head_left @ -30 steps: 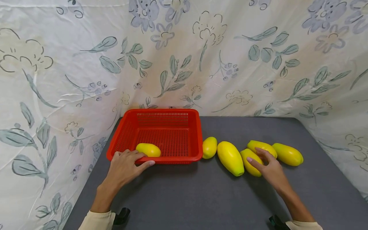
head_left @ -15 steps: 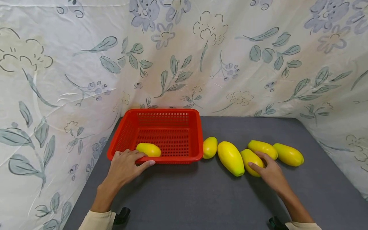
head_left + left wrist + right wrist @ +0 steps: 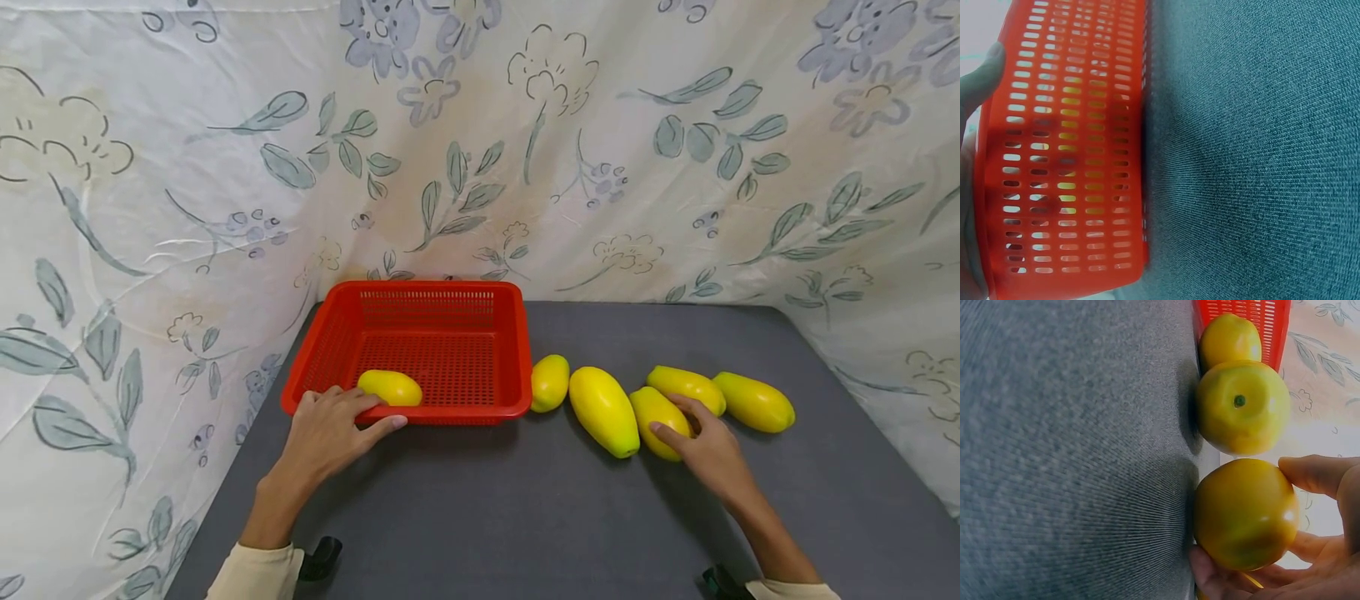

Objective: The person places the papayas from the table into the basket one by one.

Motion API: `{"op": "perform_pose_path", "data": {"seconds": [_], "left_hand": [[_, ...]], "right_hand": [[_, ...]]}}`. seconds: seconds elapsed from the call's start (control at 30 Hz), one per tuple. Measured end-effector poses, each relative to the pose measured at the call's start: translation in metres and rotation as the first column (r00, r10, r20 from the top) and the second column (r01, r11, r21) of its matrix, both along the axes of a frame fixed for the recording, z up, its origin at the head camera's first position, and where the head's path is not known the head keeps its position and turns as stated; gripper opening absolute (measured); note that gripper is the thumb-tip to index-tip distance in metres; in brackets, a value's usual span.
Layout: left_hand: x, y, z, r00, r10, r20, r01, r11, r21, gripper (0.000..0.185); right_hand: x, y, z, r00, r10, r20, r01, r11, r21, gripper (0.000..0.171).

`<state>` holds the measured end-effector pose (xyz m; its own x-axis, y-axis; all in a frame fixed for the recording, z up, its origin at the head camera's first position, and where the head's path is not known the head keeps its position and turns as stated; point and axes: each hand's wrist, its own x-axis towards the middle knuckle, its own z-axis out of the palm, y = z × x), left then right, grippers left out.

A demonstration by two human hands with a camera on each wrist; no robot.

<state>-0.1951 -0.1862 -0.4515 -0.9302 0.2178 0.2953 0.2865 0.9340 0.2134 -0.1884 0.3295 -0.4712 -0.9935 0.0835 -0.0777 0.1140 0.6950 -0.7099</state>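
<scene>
1. One patterned cloth (image 3: 570,167) – pale, with leaves and flowers – hangs behind and down the left and right sides.
2. One grey table (image 3: 510,517) carries everything else.
3. One red basket (image 3: 465,412) sits at the table's back left. One fruit is inside, at the near wall, which hides its lower edge.
4. Two hands are in view. The left hand (image 3: 330,429) grips the basket's near rim: thumb along the outside, fingers bent over the top, covering part of that rim. The right hand (image 3: 708,446) is spread only as wide as the fruit it holds, thumb on one side, fingers round the other.
5. Two cream sleeves (image 3: 255,571) show at the bottom, one per arm.
6. Six yellow fruits are counted, five of them outside the basket. The big fruit (image 3: 603,412) lies third from the right. The end fruit (image 3: 753,402) lies furthest right. The back fruit (image 3: 684,389) is just behind the right hand, partly covered by it. The held fruit (image 3: 658,422) is low at the table, between big fruit and back fruit. The side fruit (image 3: 550,383) is right beside the basket, so two fruits stand between held fruit and basket. The inside fruit (image 3: 390,388) is near the left fingers.
7. Two dark wrist pieces (image 3: 321,560), one by each sleeve.
</scene>
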Motion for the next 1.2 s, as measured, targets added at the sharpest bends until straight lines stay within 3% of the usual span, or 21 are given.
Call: {"op": "perform_pose_path", "data": {"seconds": [0.3, 0.67, 1.2], "left_hand": [[-0.001, 0.000, 0.001, 1.000, 0.001, -0.002, -0.001, 1.000, -0.005, 0.058], [-0.001, -0.001, 0.001, 1.000, -0.005, -0.022, 0.005, 1.000, -0.016, 0.055], [0.000, -0.001, -0.001, 1.000, -0.015, -0.021, 0.014, 1.000, -0.023, 0.055]], "right_hand": [[0.000, 0.000, 0.010, 1.000, -0.025, -0.010, 0.025, 0.999, -0.026, 0.089], [0.003, -0.007, 0.019, 0.988, -0.079, -0.133, 0.071, 0.995, -0.068, 0.081], [0.005, -0.010, 0.027, 0.974, -0.070, -0.213, 0.049, 0.994, -0.100, 0.076]]}}
